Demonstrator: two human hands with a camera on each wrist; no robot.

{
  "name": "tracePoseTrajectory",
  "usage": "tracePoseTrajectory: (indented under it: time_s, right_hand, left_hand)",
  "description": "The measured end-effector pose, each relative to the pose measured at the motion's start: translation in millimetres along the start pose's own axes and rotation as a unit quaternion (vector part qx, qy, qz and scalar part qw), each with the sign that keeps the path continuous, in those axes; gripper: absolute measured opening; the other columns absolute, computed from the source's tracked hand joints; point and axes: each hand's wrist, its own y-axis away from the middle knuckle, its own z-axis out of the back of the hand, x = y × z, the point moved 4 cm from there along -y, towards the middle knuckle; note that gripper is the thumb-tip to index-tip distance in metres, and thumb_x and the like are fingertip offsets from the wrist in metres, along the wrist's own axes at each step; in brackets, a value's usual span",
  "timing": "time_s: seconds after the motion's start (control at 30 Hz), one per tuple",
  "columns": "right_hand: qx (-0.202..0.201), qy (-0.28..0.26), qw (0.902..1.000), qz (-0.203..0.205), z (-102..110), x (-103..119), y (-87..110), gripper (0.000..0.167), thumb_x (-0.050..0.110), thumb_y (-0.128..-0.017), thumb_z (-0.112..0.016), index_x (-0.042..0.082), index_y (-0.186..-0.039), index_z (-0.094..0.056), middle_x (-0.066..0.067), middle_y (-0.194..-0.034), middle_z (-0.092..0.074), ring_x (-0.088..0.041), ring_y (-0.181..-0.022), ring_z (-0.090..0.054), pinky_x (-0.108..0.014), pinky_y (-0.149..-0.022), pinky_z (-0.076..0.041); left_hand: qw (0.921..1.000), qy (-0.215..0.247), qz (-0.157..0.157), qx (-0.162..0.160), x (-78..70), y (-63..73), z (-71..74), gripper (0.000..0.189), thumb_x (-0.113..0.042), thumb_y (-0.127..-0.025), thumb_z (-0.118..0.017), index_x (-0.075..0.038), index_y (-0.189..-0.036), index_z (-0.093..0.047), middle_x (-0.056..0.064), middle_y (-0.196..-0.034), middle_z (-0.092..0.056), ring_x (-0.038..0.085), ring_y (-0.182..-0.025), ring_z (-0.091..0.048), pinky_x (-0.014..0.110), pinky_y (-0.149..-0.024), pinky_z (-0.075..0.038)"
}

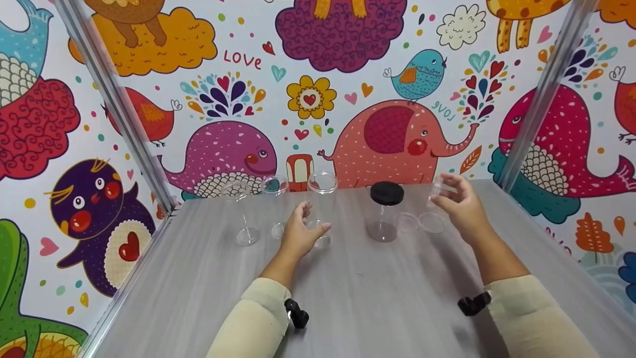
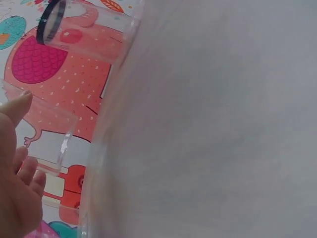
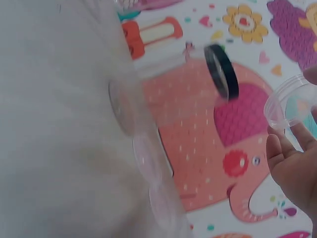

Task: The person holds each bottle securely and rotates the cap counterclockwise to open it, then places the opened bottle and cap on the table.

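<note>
My right hand (image 1: 459, 206) pinches a clear, round plastic lid (image 3: 277, 109) between thumb and fingers, raised above the table on the right. Two more clear lids (image 1: 431, 223) lie side by side on the table below it. With thumb and fingers spread apart, my left hand (image 1: 300, 231) is beside a clear, lidless jar (image 1: 323, 185) standing upright. In the left wrist view the thumb overlaps that jar (image 2: 52, 121); whether it touches I cannot tell. Between the hands stands a clear jar (image 1: 383, 223) with a black lid (image 1: 387, 193).
Two further clear, lidless jars stand upright to the left, one nearer (image 1: 247, 236) and one farther back (image 1: 276, 186). The grey table (image 1: 367, 298) ends at a patterned back wall (image 1: 308, 59). Metal posts (image 1: 119, 109) rise at both back corners.
</note>
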Motion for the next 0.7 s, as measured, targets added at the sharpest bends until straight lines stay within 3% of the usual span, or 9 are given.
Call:
tracePoseTrajectory:
  time_s: [0.07,0.2,0.3,0.43,0.5,0.6,0.7]
  right_hand:
    - [-0.004,0.003,0.9999,-0.015,12,-7,-2.9,0.069,0.038,-0.100,-0.076,0.031,-0.157,-0.040,-0.006,-0.160,-0.038,-0.017,-0.137,-0.052,-0.019,-0.100,-0.059]
    - [-0.013,0.009,0.9984,-0.054,32,-23,-6.2,0.072,0.043,-0.100,-0.075,0.037,-0.161,-0.038,-0.009,-0.167,-0.032,-0.020,-0.143,-0.049,-0.041,-0.122,-0.049]
    - [-0.025,-0.006,0.9971,-0.072,43,-33,-7.4,0.068,0.041,-0.099,-0.077,0.037,-0.157,-0.041,-0.007,-0.162,-0.037,-0.017,-0.137,-0.053,-0.036,-0.119,-0.052]
    - [-0.039,-0.017,0.9946,-0.095,53,-44,-7.2,0.069,0.043,-0.094,-0.082,0.035,-0.151,-0.044,0.007,-0.144,-0.045,-0.007,-0.124,-0.056,-0.012,-0.098,-0.056]
    - [-0.045,-0.005,0.9922,-0.116,60,-51,-7.0,0.075,0.049,-0.091,-0.083,0.036,-0.152,-0.043,0.011,-0.141,-0.047,-0.007,-0.125,-0.054,-0.021,-0.110,-0.054]
    - [-0.045,0.018,0.9888,-0.142,67,-65,-9.7,0.081,0.055,-0.089,-0.083,0.034,-0.155,-0.040,0.003,-0.149,-0.047,-0.009,-0.128,-0.051,-0.040,-0.126,-0.044]
    - [-0.035,0.050,0.9844,-0.165,75,-81,-12.5,0.086,0.056,-0.090,-0.081,0.027,-0.158,-0.036,-0.009,-0.162,-0.041,-0.018,-0.135,-0.049,-0.056,-0.129,-0.039]
  left_hand:
    - [0.9999,-0.015,0.005,-0.003,1.6,-3.2,-0.8,0.087,-0.040,-0.090,-0.088,-0.019,-0.160,-0.041,0.003,-0.164,-0.053,0.026,-0.155,-0.048,0.050,-0.128,-0.042]
    - [0.9994,-0.029,0.018,-0.006,4.2,-7.8,-3.3,0.087,-0.036,-0.090,-0.088,-0.018,-0.161,-0.041,0.004,-0.164,-0.053,0.026,-0.156,-0.048,0.049,-0.127,-0.042]
    - [0.9991,-0.036,0.020,-0.011,6.2,-11.5,-5.6,0.088,-0.035,-0.089,-0.088,-0.016,-0.161,-0.041,0.005,-0.164,-0.053,0.026,-0.156,-0.048,0.049,-0.128,-0.041]
    - [0.9988,-0.044,0.014,-0.018,9.5,-17.9,-9.0,0.088,-0.033,-0.090,-0.089,-0.012,-0.161,-0.041,0.007,-0.164,-0.053,0.028,-0.156,-0.048,0.048,-0.129,-0.040]
    - [0.9985,-0.048,0.013,-0.020,10.8,-21.1,-11.0,0.087,-0.031,-0.090,-0.088,-0.011,-0.161,-0.041,0.008,-0.164,-0.053,0.029,-0.156,-0.047,0.048,-0.130,-0.039]
    - [0.9981,-0.055,0.015,-0.025,13.4,-23.8,-11.6,0.086,-0.030,-0.091,-0.088,-0.010,-0.160,-0.041,0.010,-0.164,-0.053,0.031,-0.156,-0.047,0.050,-0.130,-0.039]
    - [0.9971,-0.066,0.022,-0.030,17.1,-25.5,-11.5,0.086,-0.029,-0.090,-0.088,-0.009,-0.159,-0.042,0.011,-0.163,-0.053,0.031,-0.154,-0.049,0.049,-0.129,-0.039]
